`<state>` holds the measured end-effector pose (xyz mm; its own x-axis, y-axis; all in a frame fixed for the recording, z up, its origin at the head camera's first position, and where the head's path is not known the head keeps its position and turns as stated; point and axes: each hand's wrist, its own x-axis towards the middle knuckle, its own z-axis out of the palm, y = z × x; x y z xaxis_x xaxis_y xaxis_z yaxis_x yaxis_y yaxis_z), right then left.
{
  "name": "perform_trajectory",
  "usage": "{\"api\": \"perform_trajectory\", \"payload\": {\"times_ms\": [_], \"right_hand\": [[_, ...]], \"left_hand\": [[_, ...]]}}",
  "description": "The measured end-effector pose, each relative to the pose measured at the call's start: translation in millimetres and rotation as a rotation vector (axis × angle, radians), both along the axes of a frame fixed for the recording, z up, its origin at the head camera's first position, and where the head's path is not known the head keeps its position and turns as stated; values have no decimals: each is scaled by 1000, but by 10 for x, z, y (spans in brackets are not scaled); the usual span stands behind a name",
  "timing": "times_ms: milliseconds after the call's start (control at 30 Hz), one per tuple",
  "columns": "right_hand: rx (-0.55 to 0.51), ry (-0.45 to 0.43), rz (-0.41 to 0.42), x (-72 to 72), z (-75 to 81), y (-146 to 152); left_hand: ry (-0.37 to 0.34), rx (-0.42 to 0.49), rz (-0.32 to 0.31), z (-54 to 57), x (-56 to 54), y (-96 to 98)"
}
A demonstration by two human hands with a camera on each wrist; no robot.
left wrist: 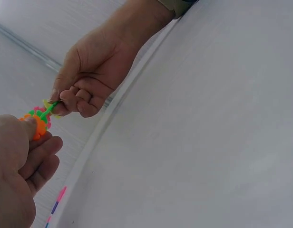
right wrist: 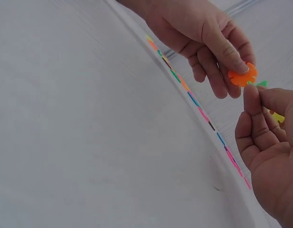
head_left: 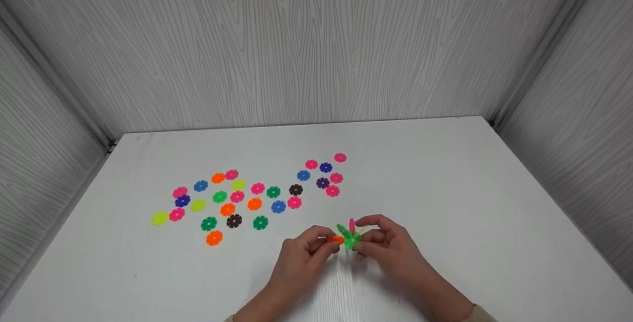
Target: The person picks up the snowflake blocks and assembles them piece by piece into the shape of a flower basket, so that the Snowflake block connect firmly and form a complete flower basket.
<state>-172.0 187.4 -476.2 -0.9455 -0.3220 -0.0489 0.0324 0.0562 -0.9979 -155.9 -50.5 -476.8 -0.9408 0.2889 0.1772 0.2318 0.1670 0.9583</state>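
Note:
Between its thumb and index finger, my left hand pinches an orange notched plastic disc. My right hand pinches a small cluster of joined discs by its bright green disc. A pink disc and a second green disc stick up from that cluster. Its yellow disc is partly hidden behind the right fingers. The orange disc's edge meets the green disc in the right wrist view; whether their slots are joined I cannot tell. Both hands are above the front middle of the table.
Several loose notched discs lie flat on the white table, left of and beyond the hands. Among them are an orange disc, a black disc and a blue disc. A grey wood-grain panel stands behind, with others at both sides.

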Motion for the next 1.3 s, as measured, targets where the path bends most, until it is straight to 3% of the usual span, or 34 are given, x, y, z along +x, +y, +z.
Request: {"api": "perform_trajectory", "payload": {"times_ms": [500,800,1067,1300], "right_hand": [[21,0,29,-6,3,15],[-6,6,83,-9,15,58],[-26,59,167,-22,4,96],[-7,62,193,-3,14,91]], "left_hand": [[27,-73,-8,15,-11,-16],[-11,-63,57,29,-19,-35],[0,-25,2,65,-15,-71],[-48,5,-39,77,-24,-81]]}}
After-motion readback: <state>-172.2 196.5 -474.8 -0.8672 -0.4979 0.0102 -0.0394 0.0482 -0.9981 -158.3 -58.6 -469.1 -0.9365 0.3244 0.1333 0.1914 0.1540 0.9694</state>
